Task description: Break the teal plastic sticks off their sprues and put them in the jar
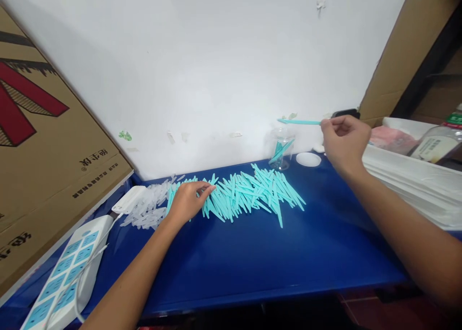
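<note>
Stick (301,122), teal, is up in the air approx. horiz., its free tip above the mouth of the clear jar (278,165). R hand (344,144) has it by the other end, thumb & fingertips closed in a pinch. Held that far from the tip, it could pivot if the pinch slackens, prob. clipping the rim; a hard knock might tip the jar, which looks light & has only a few teal sticks leaning inside. White lid (308,159) lies flat just beside the jar, under/left of the R hand, so a dropped stick could land there.

L hand (191,200) is at the left part of the teal pile (249,192), thumb & index nearly together; can't tell if they've got a stick btwn them. Sticks lie crossed, so pulling one might drag others. Clear pieces (146,207) meet the pile's left end; a careless sweep there could mix the two. Further out: power strip (72,267) w/ cable (86,262) on the blue table (260,262), well clear of both hands.
</note>
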Available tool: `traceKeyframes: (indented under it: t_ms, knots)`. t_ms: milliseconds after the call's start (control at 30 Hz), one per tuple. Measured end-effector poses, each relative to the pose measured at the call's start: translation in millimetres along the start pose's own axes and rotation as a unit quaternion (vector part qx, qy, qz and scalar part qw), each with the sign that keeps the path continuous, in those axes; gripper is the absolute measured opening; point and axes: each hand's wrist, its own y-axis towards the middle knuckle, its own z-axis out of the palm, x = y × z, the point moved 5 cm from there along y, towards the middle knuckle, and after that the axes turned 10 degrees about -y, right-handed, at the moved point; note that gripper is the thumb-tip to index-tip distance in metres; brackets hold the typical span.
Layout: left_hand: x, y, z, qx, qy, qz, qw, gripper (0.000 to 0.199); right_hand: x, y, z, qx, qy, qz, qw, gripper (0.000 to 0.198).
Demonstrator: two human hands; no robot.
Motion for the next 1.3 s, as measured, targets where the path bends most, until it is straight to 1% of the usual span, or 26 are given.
traceKeyframes:
  t_ms: [100, 200, 300, 367, 433, 500, 533, 567, 667, 700, 733, 767, 800, 867, 933, 1000, 1033, 1067, 1133, 1200, 1300]
  knots:
    - [3.5, 0.7, 0.1, 0.0, 0.007, -0.001, 1.0, 0.038, 0.0, -0.2, -1.9, 0.003, -0.037, -0.016, 0.999, 0.015]
    - [6.7, 1.3, -1.3, -0.009, 0.013, -0.003, 1.0, 0.039, 1.7, -5.4, 2.6, 0.058, -0.05, -0.034, 0.996, 0.028]
    - [9.0, 1.9, -2.8, -0.012, 0.018, -0.01, 1.0, 0.039, 0.8, -9.3, 7.3, 0.103, -0.035, -0.031, 0.994, 0.038]
    - [9.4, 2.3, -3.6, -0.009, 0.027, -0.013, 1.0, 0.039, 0.0, -9.2, 7.8, 0.102, -0.044, -0.035, 0.993, 0.035]
    - [9.3, 2.9, -4.9, -0.007, 0.039, -0.015, 0.999, 0.039, -1.8, -8.8, 8.8, 0.098, -0.067, -0.042, 0.992, 0.029]
    - [9.4, 3.3, -7.2, -0.009, 0.055, -0.018, 0.998, 0.04, -5.9, -11.2, 14.3, 0.116, -0.083, -0.04, 0.989, 0.024]
    - [9.4, 3.5, -8.7, -0.012, 0.062, -0.018, 0.998, 0.04, -9.2, -14.4, 19.3, 0.136, -0.083, -0.034, 0.987, 0.028]
    - [9.5, 3.6, -10.2, -0.016, 0.068, -0.017, 0.997, 0.04, -13.4, -19.1, 26.1, 0.164, -0.079, -0.023, 0.983, 0.04]
    - [10.0, 3.7, -12.8, -0.026, 0.072, -0.013, 0.997, 0.04, -30.3, -41.0, 52.3, 0.259, -0.06, 0.037, 0.963, 0.103]
    - [10.2, 3.8, -12.8, -0.025, 0.07, -0.012, 0.997, 0.04, -36.1, -48.9, 61.2, 0.284, -0.055, 0.056, 0.956, 0.116]
    - [10.3, 3.8, -12.5, -0.024, 0.067, -0.012, 0.997, 0.04, -41.0, -55.7, 69.3, 0.303, -0.046, 0.069, 0.949, 0.124]
    - [10.5, 3.9, -11.9, -0.021, 0.065, -0.012, 0.998, 0.04, -44.7, -61.2, 76.3, 0.318, -0.032, 0.075, 0.945, 0.126]
    - [10.5, 4.0, -11.4, -0.02, 0.063, -0.012, 0.998, 0.04, -47.5, -64.9, 82.0, 0.328, -0.019, 0.077, 0.941, 0.126]
    - [10.3, 4.3, -10.9, -0.02, 0.06, -0.01, 0.998, 0.04, -49.6, -66.8, 87.2, 0.323, -0.015, 0.069, 0.944, 0.12]
    - [10.2, 4.8, -10.9, -0.025, 0.059, -0.003, 0.998, 0.039, -44.3, -63.2, 85.4, 0.297, -0.015, 0.032, 0.954, 0.109]
    - [10.6, 5.2, -11.3, -0.03, 0.057, 0.003, 0.998, 0.038, -33.7, -57.7, 78.6, 0.259, 0.024, -0.004, 0.965, 0.096]
    - [11.1, 5.3, -11.4, -0.031, 0.055, 0.003, 0.998, 0.038, -29.2, -54.6, 73.8, 0.236, 0.059, -0.001, 0.97, 0.089]
    - [11.7, 5.4, -11.3, -0.03, 0.053, 0.002, 0.998, 0.038, -26.0, -51.6, 69.2, 0.216, 0.097, 0.015, 0.971, 0.083]
    - [12.6, 5.2, -11.1, -0.027, 0.049, -0.001, 0.998, 0.039, -22.5, -47.1, 62.5, 0.2, 0.151, 0.06, 0.966, 0.074]
    - [12.7, 5.0, -10.8, -0.023, 0.047, -0.002, 0.999, 0.039, -19.2, -43.6, 58.7, 0.216, 0.167, 0.065, 0.96, 0.07]
    - [12.1, 5.2, -11.2, -0.024, 0.054, -0.002, 0.998, 0.038, -18.8, -36.8, 52.4, 0.213, 0.155, 0.05, 0.963, 0.064]
